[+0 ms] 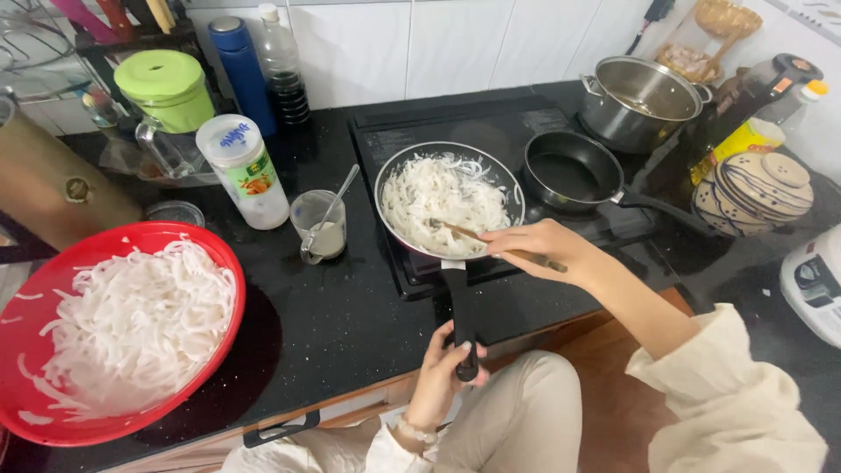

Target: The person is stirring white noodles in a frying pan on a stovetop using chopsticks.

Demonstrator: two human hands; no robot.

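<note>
Two frying pans [448, 203] [571, 172], one steel pot [638, 101], one red bowl [114, 333]

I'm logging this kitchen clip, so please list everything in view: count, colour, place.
frying pan: 1, dark, white noodle strips inside, on cooktop
chopsticks: wooden, in the noodles
empty pan: 1, black, right of it
steel pot: 1, silver, rear right
red bowl: 1, noodle strips inside, counter left
glass cup: 1, clear, with spoon
white jar: 1, behind cup
green-lidded container: 1, rear left
blue flask: 1, by wall
striped lidded pot: 1, far right
left hand: grips pan handle
right hand: holds chopsticks
</note>
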